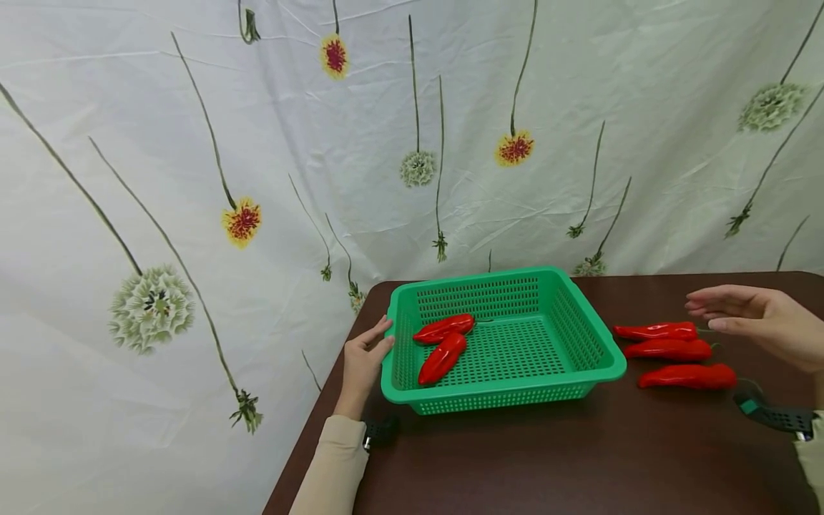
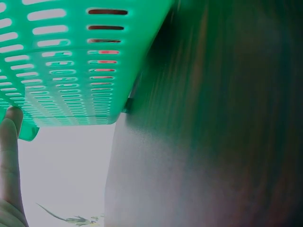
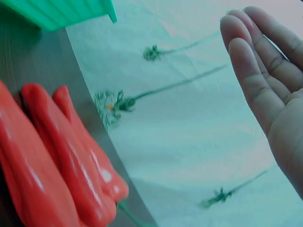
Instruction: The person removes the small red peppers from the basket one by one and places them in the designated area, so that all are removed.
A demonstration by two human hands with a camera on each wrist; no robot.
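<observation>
A green perforated basket (image 1: 508,390) stands on the table with two red peppers (image 1: 443,357) lying in its left part. My left hand (image 1: 363,361) touches the basket's left rim with its fingertips; the left wrist view shows a finger (image 2: 9,156) against the basket wall (image 2: 71,71). Three more red peppers (image 1: 687,376) lie in a row on the table to the right of the basket. Above and beside their stem ends my right hand (image 1: 766,322) hovers, fingers extended, holding nothing. In the right wrist view that hand (image 3: 270,80) is apart from the peppers (image 3: 71,156).
The dark brown table (image 1: 547,458) extends in front of the basket. A white cloth (image 1: 270,129) with printed flowers and dandelions hangs behind the table and along its left side. Dark bands are on both wrists.
</observation>
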